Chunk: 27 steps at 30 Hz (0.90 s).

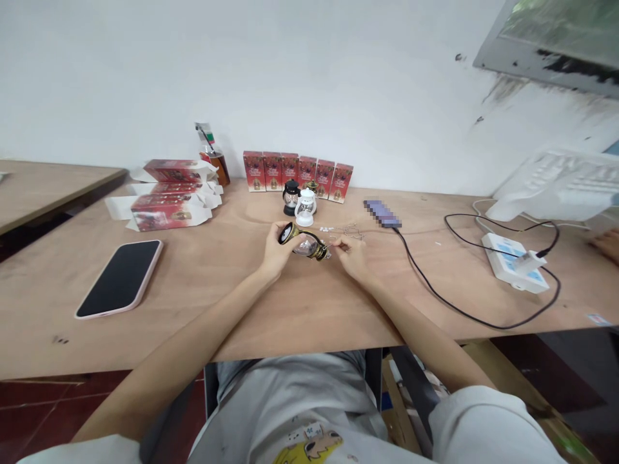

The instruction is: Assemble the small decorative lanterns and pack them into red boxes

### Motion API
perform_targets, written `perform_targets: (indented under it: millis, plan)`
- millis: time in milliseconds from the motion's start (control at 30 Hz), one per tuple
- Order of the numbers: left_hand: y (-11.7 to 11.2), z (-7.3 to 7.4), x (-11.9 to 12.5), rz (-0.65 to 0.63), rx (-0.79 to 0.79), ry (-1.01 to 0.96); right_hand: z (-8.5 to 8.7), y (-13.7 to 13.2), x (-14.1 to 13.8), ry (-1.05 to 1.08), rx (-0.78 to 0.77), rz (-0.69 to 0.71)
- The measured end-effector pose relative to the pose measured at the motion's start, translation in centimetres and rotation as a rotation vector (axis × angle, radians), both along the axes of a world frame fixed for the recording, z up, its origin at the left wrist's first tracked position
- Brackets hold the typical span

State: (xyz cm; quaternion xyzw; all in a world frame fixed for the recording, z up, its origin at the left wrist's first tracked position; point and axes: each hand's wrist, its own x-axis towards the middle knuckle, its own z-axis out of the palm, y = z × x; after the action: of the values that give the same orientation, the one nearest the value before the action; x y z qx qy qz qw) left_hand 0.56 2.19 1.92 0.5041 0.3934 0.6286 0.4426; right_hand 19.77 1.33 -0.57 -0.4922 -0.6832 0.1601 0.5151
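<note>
My left hand (pixel 278 253) is closed around a small black-and-gold lantern (pixel 305 245) with a clear globe, tipped on its side with its base toward the left. At the lantern's top end my right hand (pixel 352 256) pinches a thin metal wire piece (pixel 331 245), whose full shape is hidden by the fingers. Just beyond my hands a white lantern (pixel 305 207) and a black lantern (pixel 291 197) stand upright, with a gold lantern (pixel 312 187) partly hidden behind them. Several thin wire hooks (pixel 353 231) and small white pieces (pixel 326 229) lie beside my right hand.
Several red boxes (pixel 290 171) stand along the wall, with opened red boxes (pixel 169 209) and a bottle (pixel 215 161) to their left. A pink-edged phone (pixel 120 278) lies left. Rightward are a blurred phone (pixel 382 213), a black cable (pixel 435 296) and a power strip (pixel 512 261).
</note>
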Motion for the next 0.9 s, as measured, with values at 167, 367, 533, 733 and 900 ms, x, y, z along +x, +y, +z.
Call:
perform_targets:
  millis: [167, 367, 533, 733, 900]
  plan:
    - [0.17, -0.02, -0.1, 0.01, -0.06, -0.024, 0.12, -0.11, -0.09, 0.013, 0.026, 0.008]
    - [0.35, 0.03, -0.23, 0.001, -0.108, -0.079, -0.21, 0.12, 0.04, -0.023, 0.029, -0.007]
    - [0.33, -0.01, -0.25, -0.018, -0.112, -0.08, -0.13, 0.08, -0.01, -0.063, 0.025, -0.014]
    - [0.38, -0.08, -0.19, -0.001, -0.123, -0.11, 0.13, -0.16, -0.13, -0.112, 0.068, -0.022]
    - [0.23, 0.04, -0.14, -0.023, -0.099, -0.084, -0.03, -0.03, 0.02, -0.149, 0.082, -0.026]
